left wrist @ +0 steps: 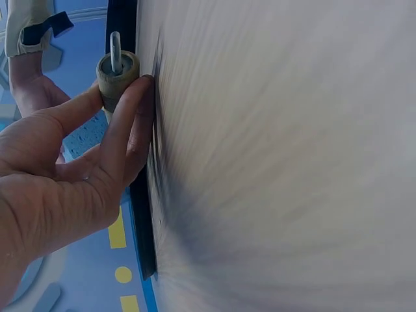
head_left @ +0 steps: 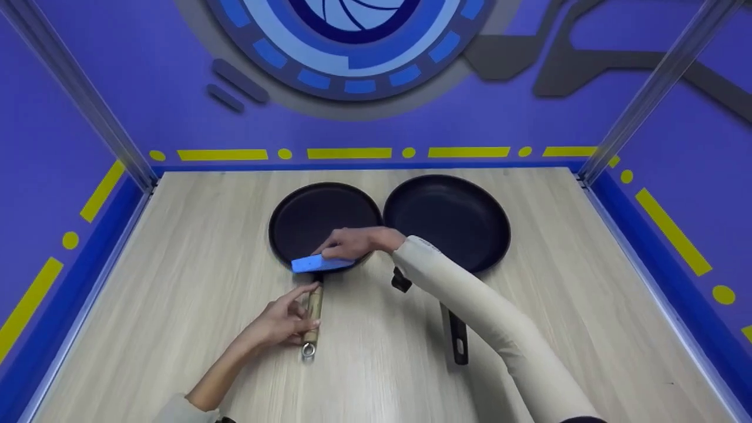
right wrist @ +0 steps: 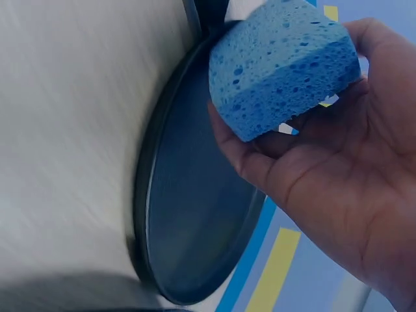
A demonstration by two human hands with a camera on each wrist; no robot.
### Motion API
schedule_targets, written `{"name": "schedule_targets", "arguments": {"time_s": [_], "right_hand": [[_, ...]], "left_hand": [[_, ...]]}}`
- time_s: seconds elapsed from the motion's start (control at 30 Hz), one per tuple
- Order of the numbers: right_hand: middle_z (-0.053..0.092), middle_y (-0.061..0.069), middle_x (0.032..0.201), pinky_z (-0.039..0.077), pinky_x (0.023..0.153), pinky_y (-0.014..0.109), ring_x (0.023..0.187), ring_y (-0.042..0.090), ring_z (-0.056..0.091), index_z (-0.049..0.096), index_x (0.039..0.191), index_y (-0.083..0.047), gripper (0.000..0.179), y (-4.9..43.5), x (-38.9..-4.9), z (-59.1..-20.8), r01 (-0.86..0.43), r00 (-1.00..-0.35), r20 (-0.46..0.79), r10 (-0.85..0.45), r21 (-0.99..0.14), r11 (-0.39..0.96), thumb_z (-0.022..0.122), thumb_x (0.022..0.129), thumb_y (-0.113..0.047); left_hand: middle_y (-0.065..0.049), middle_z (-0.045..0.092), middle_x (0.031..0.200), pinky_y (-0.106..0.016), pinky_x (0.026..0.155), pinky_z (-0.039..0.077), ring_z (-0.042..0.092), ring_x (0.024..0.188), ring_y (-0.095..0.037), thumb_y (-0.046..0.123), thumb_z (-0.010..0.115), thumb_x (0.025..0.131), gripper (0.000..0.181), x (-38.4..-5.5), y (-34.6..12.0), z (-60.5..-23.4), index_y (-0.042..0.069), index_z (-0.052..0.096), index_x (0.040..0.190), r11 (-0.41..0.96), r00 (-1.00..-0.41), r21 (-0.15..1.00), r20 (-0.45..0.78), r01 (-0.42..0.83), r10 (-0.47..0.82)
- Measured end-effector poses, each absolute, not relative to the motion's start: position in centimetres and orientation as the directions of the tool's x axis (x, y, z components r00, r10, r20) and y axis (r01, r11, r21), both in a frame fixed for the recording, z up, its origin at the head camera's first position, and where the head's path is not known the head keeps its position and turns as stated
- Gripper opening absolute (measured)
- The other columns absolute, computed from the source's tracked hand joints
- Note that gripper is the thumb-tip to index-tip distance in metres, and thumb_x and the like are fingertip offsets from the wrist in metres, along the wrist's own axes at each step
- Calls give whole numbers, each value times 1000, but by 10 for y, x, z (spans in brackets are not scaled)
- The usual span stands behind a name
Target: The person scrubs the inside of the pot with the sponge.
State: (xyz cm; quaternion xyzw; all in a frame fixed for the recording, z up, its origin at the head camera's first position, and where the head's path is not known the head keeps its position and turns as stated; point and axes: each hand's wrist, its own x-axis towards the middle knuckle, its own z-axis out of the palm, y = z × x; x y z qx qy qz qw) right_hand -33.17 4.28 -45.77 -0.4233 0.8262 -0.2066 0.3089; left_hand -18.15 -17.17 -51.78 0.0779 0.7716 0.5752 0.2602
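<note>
A blue sponge is gripped by my right hand over the near rim of a flat black pan. In the right wrist view the porous sponge sits between thumb and fingers, and the pan lies beyond it. My left hand holds that pan's wooden handle, which ends in a metal ring. Seen from the left wrist, fingers and thumb of the left hand pinch the handle's end. Whether the sponge touches the pan I cannot tell.
A deeper black frying pan stands close on the right, its black handle pointing toward me. My right sleeve crosses over it and hides part of it. Purple panels wall the wooden tabletop at the back and sides.
</note>
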Motion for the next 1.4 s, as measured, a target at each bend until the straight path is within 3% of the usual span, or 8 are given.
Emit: {"name": "schedule_targets", "arguments": {"time_s": [0.33,0.5,0.63,0.8,0.93,1.07,1.27,1.4], "right_hand": [[37,-9,66,29,58,23,53,6,25,62,142,-18,39,67,-333,-447,-506,-498,-419,-759,-571,647,46,109,-29],[59,-2,83,34,65,25,57,8,27,66,138,-22,36,80,-334,-438,-502,-528,-465,-711,-504,703,52,107,-34],[73,-1,108,40,73,25,67,7,41,69,134,-27,33,87,-334,-434,-525,-561,-503,-658,-398,752,58,104,-37],[73,1,126,54,90,30,88,11,58,73,128,-27,33,88,-332,-431,-588,-599,-510,-618,-243,771,63,99,-38],[71,2,131,55,104,36,114,18,67,76,123,-24,34,86,-333,-429,-625,-657,-463,-595,-105,773,69,95,-40],[72,1,129,54,107,40,121,27,66,76,123,-21,40,86,-336,-429,-611,-709,-431,-558,-18,791,71,93,-47],[71,0,131,48,112,49,126,34,59,77,121,-22,41,86,-343,-428,-522,-782,-392,-484,-12,853,72,92,-51],[69,7,132,45,112,55,124,38,56,77,122,-21,40,87,-353,-431,-535,-803,-339,-490,47,843,70,92,-48]], "left_hand": [[-14,58,103,-32,66,64,65,77,-11,6,75,93,77,-178,-170,-518,9,35,159,339,-870,924,-308,-176,386],[-13,61,100,-31,64,63,65,75,-10,6,75,92,78,-178,-171,-517,10,35,159,350,-874,924,-293,-155,387],[-12,61,99,-30,63,63,65,74,-10,7,76,92,78,-179,-170,-518,10,35,159,343,-874,927,-287,-151,392],[-10,57,100,-29,63,64,65,74,-10,7,77,91,77,-178,-168,-520,8,37,157,354,-873,919,-310,-174,376],[-11,58,100,-29,63,64,65,73,-11,6,77,91,76,-178,-170,-520,9,39,157,374,-881,909,-323,-186,347],[-11,58,101,-30,65,64,64,74,-12,6,76,91,76,-179,-170,-519,10,39,157,375,-879,905,-336,-201,339],[-11,57,101,-32,66,65,65,75,-12,8,77,91,78,-179,-169,-518,12,37,158,373,-877,906,-335,-199,345],[-10,56,101,-31,66,64,64,76,-12,7,76,91,79,-179,-168,-518,12,36,159,363,-874,909,-337,-205,350]]}}
